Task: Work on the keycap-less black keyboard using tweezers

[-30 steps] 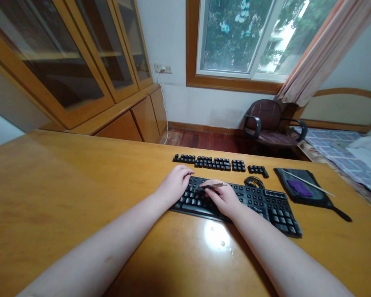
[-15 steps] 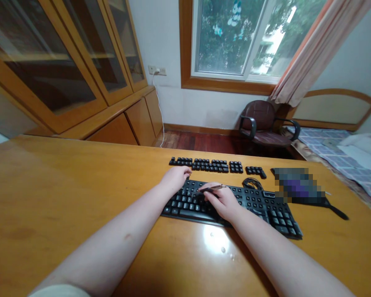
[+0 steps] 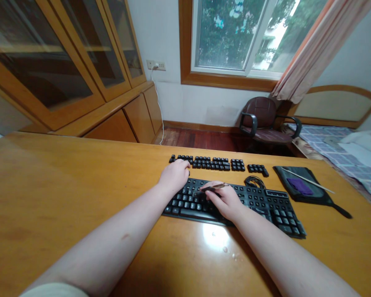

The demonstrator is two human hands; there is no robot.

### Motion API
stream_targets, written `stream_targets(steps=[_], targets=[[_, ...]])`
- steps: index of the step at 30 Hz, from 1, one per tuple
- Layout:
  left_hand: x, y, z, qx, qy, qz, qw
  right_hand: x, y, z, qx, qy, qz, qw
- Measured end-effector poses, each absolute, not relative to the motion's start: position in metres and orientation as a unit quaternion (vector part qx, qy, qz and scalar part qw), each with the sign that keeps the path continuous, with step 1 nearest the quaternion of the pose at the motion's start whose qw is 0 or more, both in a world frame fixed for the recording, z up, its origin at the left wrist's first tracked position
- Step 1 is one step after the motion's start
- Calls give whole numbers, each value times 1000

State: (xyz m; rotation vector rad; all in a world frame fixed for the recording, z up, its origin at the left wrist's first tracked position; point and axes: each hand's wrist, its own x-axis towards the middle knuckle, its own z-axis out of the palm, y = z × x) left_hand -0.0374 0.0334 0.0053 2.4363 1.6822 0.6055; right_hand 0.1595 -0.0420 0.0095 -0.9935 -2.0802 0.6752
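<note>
Stripping the keyboard point(image 3: 259, 202), I judge: right hand point(image 3: 225, 201), fingers clamped on a tool point(image 3: 218, 187).
Left hand point(image 3: 174, 176) by loose keys point(image 3: 220, 166), fingers' state I can't tell; next probably needs neat placing.

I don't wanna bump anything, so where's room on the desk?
Widest: the desk left of the left forearm. Another: between the forearms, in front of the keyboard, bar some shiny spots. Crowded: behind the keyboard, with detached keycaps, coiled cable and black pouch.
</note>
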Motion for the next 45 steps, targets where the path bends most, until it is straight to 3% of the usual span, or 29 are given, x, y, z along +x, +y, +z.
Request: stream_targets(steps=[10, 45], targets=[[-35, 30, 11, 812, 572, 109, 33, 160, -41, 9, -382, -809, 261, 363], [-33, 33, 3, 795, 599, 94, 26, 159, -41, 11, -383, -812, 256, 357]])
